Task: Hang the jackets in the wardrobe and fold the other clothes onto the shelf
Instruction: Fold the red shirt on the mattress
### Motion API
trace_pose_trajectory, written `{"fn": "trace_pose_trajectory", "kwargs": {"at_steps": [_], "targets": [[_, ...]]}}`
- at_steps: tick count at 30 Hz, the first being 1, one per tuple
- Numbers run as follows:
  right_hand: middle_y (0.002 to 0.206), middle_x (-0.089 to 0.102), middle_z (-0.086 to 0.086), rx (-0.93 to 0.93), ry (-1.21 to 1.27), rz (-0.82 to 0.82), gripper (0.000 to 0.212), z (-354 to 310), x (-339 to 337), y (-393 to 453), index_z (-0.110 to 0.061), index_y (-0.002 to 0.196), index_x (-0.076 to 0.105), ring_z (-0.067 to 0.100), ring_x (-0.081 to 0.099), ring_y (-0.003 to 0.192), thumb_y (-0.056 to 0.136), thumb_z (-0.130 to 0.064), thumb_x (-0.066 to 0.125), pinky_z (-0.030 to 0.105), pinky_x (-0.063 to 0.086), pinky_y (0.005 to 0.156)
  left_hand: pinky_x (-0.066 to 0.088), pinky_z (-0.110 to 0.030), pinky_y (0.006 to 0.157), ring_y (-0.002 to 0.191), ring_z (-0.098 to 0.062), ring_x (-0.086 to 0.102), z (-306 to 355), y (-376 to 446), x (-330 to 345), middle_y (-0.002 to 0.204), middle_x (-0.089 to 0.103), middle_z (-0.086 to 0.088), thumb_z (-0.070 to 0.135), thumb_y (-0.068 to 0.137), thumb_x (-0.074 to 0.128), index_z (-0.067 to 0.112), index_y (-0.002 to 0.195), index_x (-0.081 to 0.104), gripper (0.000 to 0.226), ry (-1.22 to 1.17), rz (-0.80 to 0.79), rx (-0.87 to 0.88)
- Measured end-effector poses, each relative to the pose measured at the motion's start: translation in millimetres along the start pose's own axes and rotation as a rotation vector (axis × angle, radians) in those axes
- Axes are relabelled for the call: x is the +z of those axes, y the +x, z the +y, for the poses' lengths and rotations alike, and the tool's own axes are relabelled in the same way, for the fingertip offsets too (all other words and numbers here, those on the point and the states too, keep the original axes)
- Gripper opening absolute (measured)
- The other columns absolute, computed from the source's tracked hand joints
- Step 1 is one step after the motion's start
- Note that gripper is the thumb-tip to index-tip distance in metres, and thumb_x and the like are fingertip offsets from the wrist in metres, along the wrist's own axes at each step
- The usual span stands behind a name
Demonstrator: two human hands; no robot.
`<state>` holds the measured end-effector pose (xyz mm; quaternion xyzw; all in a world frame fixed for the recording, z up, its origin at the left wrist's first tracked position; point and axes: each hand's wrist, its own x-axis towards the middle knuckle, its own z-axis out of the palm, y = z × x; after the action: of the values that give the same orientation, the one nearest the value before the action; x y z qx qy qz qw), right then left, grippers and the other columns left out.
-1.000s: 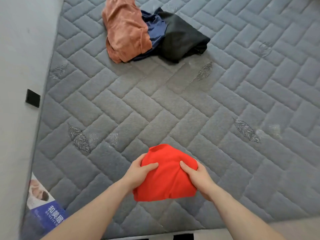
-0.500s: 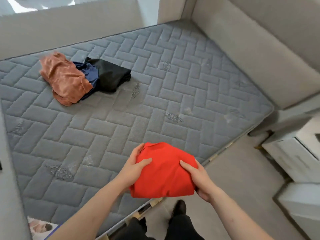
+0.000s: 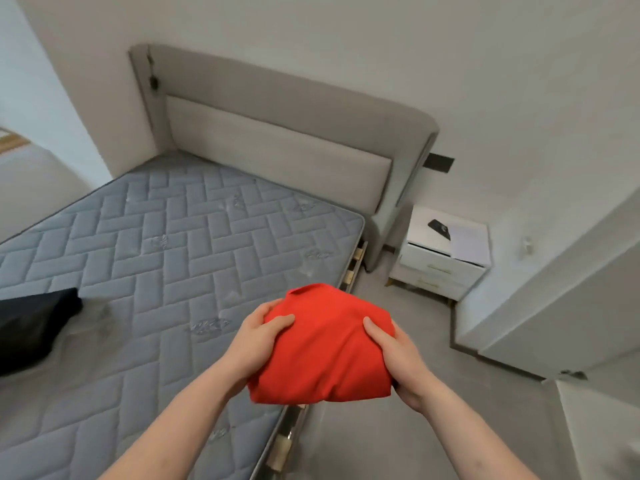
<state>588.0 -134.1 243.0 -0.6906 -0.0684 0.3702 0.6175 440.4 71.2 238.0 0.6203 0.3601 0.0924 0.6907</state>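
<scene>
A folded red garment (image 3: 323, 348) is held up in front of me, over the right edge of the grey quilted mattress (image 3: 166, 244). My left hand (image 3: 258, 341) grips its left side, thumb on top. My right hand (image 3: 398, 358) grips its right side, thumb on top and fingers underneath. A black garment (image 3: 33, 323) lies on the mattress at the left edge of view; the rest of that pile is out of frame.
A beige padded headboard (image 3: 277, 150) stands behind the mattress. A white bedside table (image 3: 440, 261) with a dark phone and a sheet of paper is at the right. A white cabinet side (image 3: 554, 289) rises at far right. Grey floor (image 3: 415, 393) lies between.
My view has swung right from the mattress toward the headboard and bedside table. Both hands keep hold of the red garment, now lifted off the mattress and carried over its edge.
</scene>
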Motion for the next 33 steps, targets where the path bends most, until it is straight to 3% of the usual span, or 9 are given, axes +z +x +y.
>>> {"fn": "trace_pose_trajectory", "kwargs": {"at_steps": [4,7,10,13,17,20,26,30,33], "targets": [[0.116,0.077,-0.013,-0.069,0.064,0.093,0.027,-40,-84,4,-0.032,0.123,0.068,0.007,0.073,0.108,0.097,-0.039,0.07,0.032,0.053,0.1,0.045,-0.034,0.108,0.12,-0.006,0.06,52,27,87,0.133,0.06,0.015,0.055,0.07,0.072,0.047,0.144,0.048,0.079,0.088,-0.08,0.083],[0.114,0.078,-0.013,-0.127,0.103,0.157,0.027,-67,-145,7,-0.031,0.122,0.069,0.009,0.074,0.106,0.096,-0.039,0.07,0.033,0.055,0.098,0.042,-0.036,0.111,0.125,-0.004,0.056,88,39,148,0.137,0.054,0.019,0.048,0.08,0.075,0.065,0.145,0.033,0.079,0.11,-0.188,0.172],[0.115,0.078,-0.01,-0.17,0.135,0.218,0.029,-91,-200,5,-0.029,0.123,0.068,0.011,0.074,0.106,0.096,-0.04,0.07,0.033,0.056,0.095,0.04,-0.028,0.11,0.123,0.009,0.054,120,46,204,0.134,0.056,0.034,0.043,0.084,0.071,0.067,0.136,0.046,0.062,0.182,-0.313,0.28],[0.115,0.077,-0.013,-0.219,0.151,0.272,0.032,-111,-249,-1,-0.033,0.125,0.068,0.009,0.075,0.104,0.095,-0.045,0.07,0.03,0.057,0.089,0.044,-0.025,0.105,0.118,0.006,0.06,148,57,259,0.134,0.063,0.024,0.036,0.082,0.07,0.053,0.131,0.062,0.053,0.203,-0.395,0.309],[0.116,0.077,-0.011,-0.265,0.191,0.366,0.035,-131,-305,-10,-0.034,0.125,0.066,0.012,0.075,0.106,0.094,-0.047,0.072,0.036,0.058,0.093,0.05,-0.018,0.084,0.104,-0.001,0.068,181,74,330,0.12,0.071,0.014,0.017,0.088,0.072,0.039,0.129,0.066,0.047,0.19,-0.446,0.278],[0.116,0.077,-0.011,-0.304,0.227,0.455,0.034,-145,-345,-18,-0.033,0.125,0.066,0.012,0.075,0.106,0.094,-0.045,0.072,0.033,0.058,0.092,0.051,-0.016,0.073,0.089,0.002,0.071,207,83,382,0.105,0.075,0.02,0.029,0.07,0.072,0.042,0.117,0.068,0.049,0.19,-0.498,0.265],[0.107,0.079,-0.013,-0.354,0.285,0.652,0.026,-179,-420,-32,-0.031,0.119,0.067,0.008,0.076,0.098,0.095,-0.041,0.071,0.016,0.059,0.068,0.051,-0.03,0.091,0.112,-0.009,0.066,259,109,484,0.125,0.067,0.015,0.038,0.064,0.07,0.04,0.134,0.063,0.07,0.281,-0.688,0.308],[0.107,0.079,-0.011,-0.401,0.309,0.782,0.027,-208,-459,-33,-0.027,0.122,0.068,0.009,0.076,0.097,0.096,-0.038,0.071,0.017,0.059,0.068,0.054,-0.031,0.087,0.105,-0.013,0.071,297,126,545,0.115,0.075,0.011,0.033,0.064,0.069,0.038,0.123,0.069,0.06,0.295,-0.822,0.36],[0.108,0.079,-0.009,-0.447,0.317,0.891,0.029,-230,-482,-32,-0.026,0.122,0.068,0.011,0.076,0.099,0.096,-0.037,0.072,0.025,0.059,0.081,0.057,-0.038,0.094,0.104,-0.017,0.073,325,135,586,0.111,0.077,0.009,0.028,0.065,0.069,0.035,0.12,0.071,0.055,0.29,-0.906,0.398]]}}
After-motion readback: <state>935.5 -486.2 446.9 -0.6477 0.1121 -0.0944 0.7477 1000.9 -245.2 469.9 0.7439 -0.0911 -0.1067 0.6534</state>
